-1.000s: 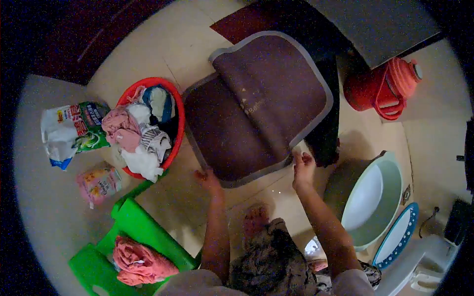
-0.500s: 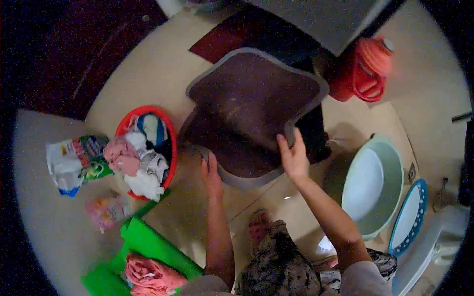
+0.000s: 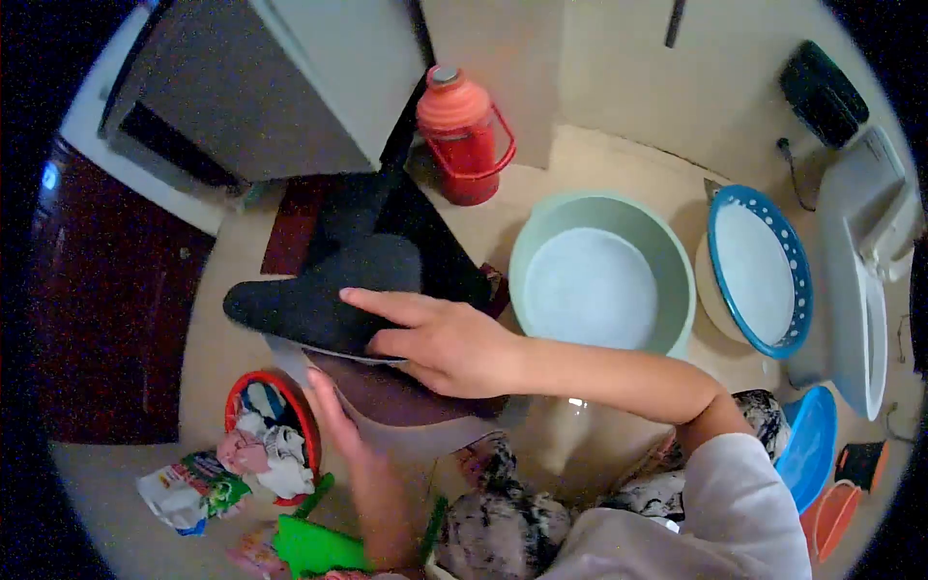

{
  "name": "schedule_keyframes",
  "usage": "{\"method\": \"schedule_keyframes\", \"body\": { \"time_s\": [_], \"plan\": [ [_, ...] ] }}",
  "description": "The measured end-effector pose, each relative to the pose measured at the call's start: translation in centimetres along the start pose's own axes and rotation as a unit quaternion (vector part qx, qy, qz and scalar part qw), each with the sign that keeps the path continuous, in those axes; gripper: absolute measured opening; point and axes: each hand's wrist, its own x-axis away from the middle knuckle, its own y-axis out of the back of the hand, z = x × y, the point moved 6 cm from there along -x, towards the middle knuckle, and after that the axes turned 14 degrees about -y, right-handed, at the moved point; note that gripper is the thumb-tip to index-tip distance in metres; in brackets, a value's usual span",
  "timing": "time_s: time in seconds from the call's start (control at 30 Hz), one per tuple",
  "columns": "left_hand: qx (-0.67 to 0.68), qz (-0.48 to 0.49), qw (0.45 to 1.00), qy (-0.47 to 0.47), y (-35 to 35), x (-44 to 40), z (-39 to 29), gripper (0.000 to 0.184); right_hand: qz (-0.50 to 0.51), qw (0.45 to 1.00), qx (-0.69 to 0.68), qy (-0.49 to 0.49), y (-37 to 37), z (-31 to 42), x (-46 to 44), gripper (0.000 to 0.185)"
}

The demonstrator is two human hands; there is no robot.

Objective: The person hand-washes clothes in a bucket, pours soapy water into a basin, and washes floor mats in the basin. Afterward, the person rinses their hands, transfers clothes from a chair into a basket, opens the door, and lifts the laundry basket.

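Observation:
A floor mat (image 3: 319, 305) is bent over on itself, its black underside up; the brown face with a grey border (image 3: 396, 391) shows below the fold. Across the folded-over part reaches my right hand (image 3: 454, 346), index finger stretched along the black side and the other fingers bent at the mat's edge. My left hand (image 3: 338, 416), slightly blurred, holds the mat's near left border; part of its fingers is hidden by the mat. Beneath and behind lies a black cloth or mat (image 3: 435, 246) on the floor.
A red thermos flask (image 3: 459, 135) stands behind. To the right are a pale green basin of whitish water (image 3: 522, 280) and a blue-rimmed basin (image 3: 717, 261). At left sit a red basket of clothes (image 3: 311, 435), a detergent bag (image 3: 184, 488) and a green plastic item (image 3: 314, 546).
The mat, spread out brown side up before, is now folded over with its black underside showing. My right hand has crossed leftward over it. The view has turned to the right.

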Motion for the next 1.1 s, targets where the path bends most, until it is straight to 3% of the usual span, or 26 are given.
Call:
{"method": "schedule_keyframes", "body": {
  "time_s": [0.07,0.17,0.2,0.27,0.33,0.4,0.47,0.57,0.7,0.73,0.83,0.9,0.97,1.1],
  "plan": [
    [-0.045,0.025,0.999,-0.004,-2.9,1.3,-0.8,0.053,0.009,0.999,-0.031,0.041,4.0,1.0,0.4,0.023],
    [-0.159,0.083,0.982,0.055,-8.7,4.6,-1.3,0.051,0.085,0.988,-0.112,-0.066,10.2,1.1,1.6,0.025],
    [-0.072,0.102,0.985,0.117,-11.4,6.0,-0.5,0.048,0.107,0.981,-0.130,-0.092,12.2,0.9,2.4,0.024],
    [-0.159,0.239,0.956,0.053,-13.8,7.0,1.9,0.043,0.109,0.980,-0.101,-0.133,16.4,0.0,4.3,0.026],
    [-0.148,0.269,0.950,0.059,-17.0,8.5,4.4,0.038,0.118,0.968,-0.134,-0.176,19.3,-1.2,6.5,0.024],
    [-0.242,0.398,0.884,-0.039,-20.7,9.8,4.2,0.036,0.084,0.972,-0.119,-0.185,21.8,-2.0,8.7,0.019],
    [-0.211,0.383,0.895,0.089,-22.4,11.1,7.3,0.037,0.029,0.959,-0.180,-0.219,24.0,-3.6,10.7,0.019],
    [-0.140,0.394,0.901,0.117,-25.1,12.6,10.9,0.044,0.007,0.918,-0.285,-0.277,25.3,-6.5,12.7,0.018],
    [-0.036,0.399,0.911,0.094,-25.6,13.0,15.2,0.042,-0.049,0.914,-0.178,-0.362,25.9,-9.7,14.2,0.017],
    [-0.068,0.396,0.909,0.106,-25.1,13.0,16.2,0.041,-0.066,0.907,-0.128,-0.395,25.8,-10.5,14.5,0.017],
    [-0.037,0.373,0.918,0.127,-24.4,11.9,19.0,0.044,-0.049,0.913,-0.108,-0.391,24.2,-12.3,14.3,0.023],
    [-0.049,0.363,0.907,0.208,-23.6,11.8,20.7,0.046,-0.026,0.922,-0.073,-0.380,23.0,-13.8,14.3,0.026],
    [-0.065,0.375,0.900,0.210,-22.4,11.0,23.0,0.047,0.013,0.927,0.003,-0.374,22.1,-14.7,14.2,0.029],
    [-0.129,0.409,0.880,0.204,-18.6,9.7,27.8,0.045,0.026,0.937,-0.013,-0.347,18.4,-19.0,15.6,0.031]
  ]
}}
